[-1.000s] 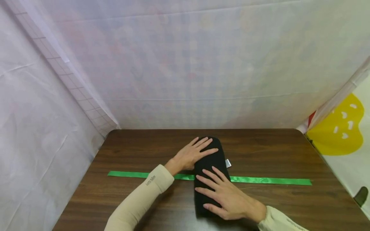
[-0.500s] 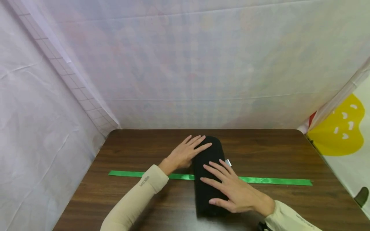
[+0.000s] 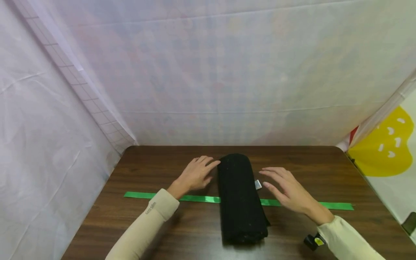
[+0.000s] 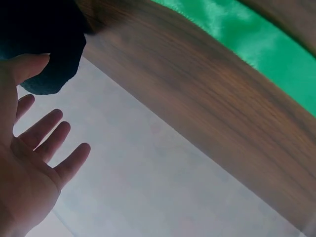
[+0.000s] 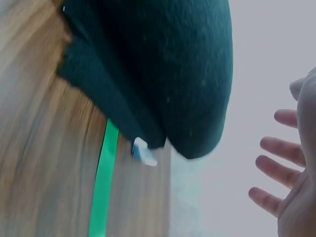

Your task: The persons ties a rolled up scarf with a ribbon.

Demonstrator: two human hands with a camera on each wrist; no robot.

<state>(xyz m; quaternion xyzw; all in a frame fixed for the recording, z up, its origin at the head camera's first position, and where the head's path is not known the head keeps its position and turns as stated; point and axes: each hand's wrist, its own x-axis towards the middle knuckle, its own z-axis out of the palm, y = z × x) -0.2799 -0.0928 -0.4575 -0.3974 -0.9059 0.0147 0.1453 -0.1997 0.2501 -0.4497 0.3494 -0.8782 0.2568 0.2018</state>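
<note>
A rolled black cloth (image 3: pixel 239 196) lies across a green ribbon (image 3: pixel 334 206) on the brown table (image 3: pixel 162 231). A small white tag (image 3: pixel 258 184) sticks out on its right side. My left hand (image 3: pixel 195 175) hovers just left of the roll, fingers loosely bent, holding nothing. My right hand (image 3: pixel 287 191) hovers to the right of the roll, fingers spread, holding nothing. The left wrist view shows the left hand (image 4: pixel 29 177) spread beside the roll's end (image 4: pixel 44 44). The right wrist view shows the black cloth (image 5: pixel 168 74), the ribbon (image 5: pixel 102 187) and the tag (image 5: pixel 143 152).
White sheeting (image 3: pixel 227 72) walls the table at the back and left. A yellow and white shape (image 3: pixel 386 151) stands at the right. A small black item with a yellow spot (image 3: pixel 313 241) shows at my right wrist.
Both hands have lifted off the black roll and moved apart, left to the left, right to the right. The roll stays on the ribbon.
</note>
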